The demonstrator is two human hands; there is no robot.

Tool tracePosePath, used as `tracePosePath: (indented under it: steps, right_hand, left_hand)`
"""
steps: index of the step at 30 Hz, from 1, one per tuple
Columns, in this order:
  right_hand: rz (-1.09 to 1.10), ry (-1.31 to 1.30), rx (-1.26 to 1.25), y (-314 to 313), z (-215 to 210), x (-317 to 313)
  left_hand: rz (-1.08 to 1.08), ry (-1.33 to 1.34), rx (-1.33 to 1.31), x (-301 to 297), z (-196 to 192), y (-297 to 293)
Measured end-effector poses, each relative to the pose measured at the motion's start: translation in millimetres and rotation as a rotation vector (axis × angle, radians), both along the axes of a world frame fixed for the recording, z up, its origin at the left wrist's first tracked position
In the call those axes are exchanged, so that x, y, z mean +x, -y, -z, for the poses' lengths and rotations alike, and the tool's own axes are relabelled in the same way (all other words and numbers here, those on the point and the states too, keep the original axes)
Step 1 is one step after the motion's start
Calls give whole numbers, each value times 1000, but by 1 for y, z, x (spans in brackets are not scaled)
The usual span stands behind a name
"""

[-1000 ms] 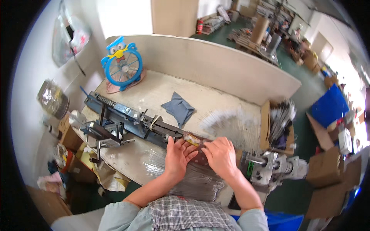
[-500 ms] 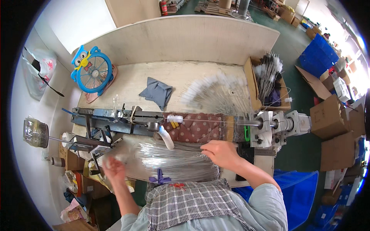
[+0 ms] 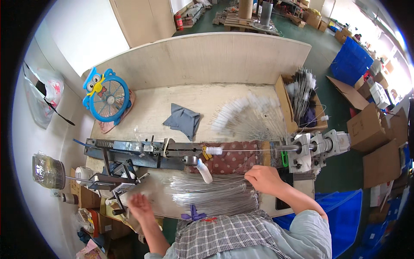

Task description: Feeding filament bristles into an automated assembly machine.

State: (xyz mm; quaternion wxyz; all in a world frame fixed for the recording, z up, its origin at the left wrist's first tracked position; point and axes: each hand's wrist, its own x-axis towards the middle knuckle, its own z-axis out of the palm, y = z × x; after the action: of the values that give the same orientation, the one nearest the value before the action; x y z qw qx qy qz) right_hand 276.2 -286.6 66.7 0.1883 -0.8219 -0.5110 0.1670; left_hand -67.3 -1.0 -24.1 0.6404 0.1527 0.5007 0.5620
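Note:
My left hand, slightly blurred, is raised beside the black crank handle of a small metal frame; its fingers are loosely apart and hold nothing visible. At the right end of a bundle of thin silver wires, my right hand is closed with thumb and fingertips together. Whether a wire is pinched there is hidden. Beyond the bundle, a white bristle brush lies along the bench machine, its wire stem running right to the spindle. A white-tipped handle points down toward the wires.
Finished-looking white brushes lie fanned at the back, left of a cardboard box of brushes. A grey cloth and a blue owl-shaped fan stand behind the machine. A blue bin is at the lower right.
The whole view has shifted, so the bench appears lower and further right. Both hands stay near the same places; the left hand is less smeared.

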Motion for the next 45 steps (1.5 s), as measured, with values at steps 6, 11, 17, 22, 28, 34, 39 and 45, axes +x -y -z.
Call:
tracePosePath:
  steps: [6, 11, 17, 22, 28, 34, 39, 45]
  right_hand:
    - [77, 179, 125, 8, 20, 0]
    - [-22, 350, 193, 4, 19, -4]
    - [-16, 331, 139, 7, 6, 4]
    - [3, 528, 184, 34, -65, 43]
    - [290, 352, 454, 31, -90, 73]
    - [220, 113, 446, -4, -68, 73]
    - [238, 109, 310, -5, -51, 87]
    - [70, -106, 192, -4, -65, 93]
  left_hand:
    - [712, 180, 6, 128, -50, 71]
    - [895, -108, 40, 207, -69, 112]
    - [949, 1022, -602, 175, -171, 64]
    - [1013, 455, -159, 142, -135, 90]
    - [1651, 30, 561, 212, -143, 120]
    - [1272, -744, 1509, 308, -90, 150]
    - [1185, -1192, 1764, 348, -79, 130]
    - [1087, -907, 1740, 297, -84, 121]
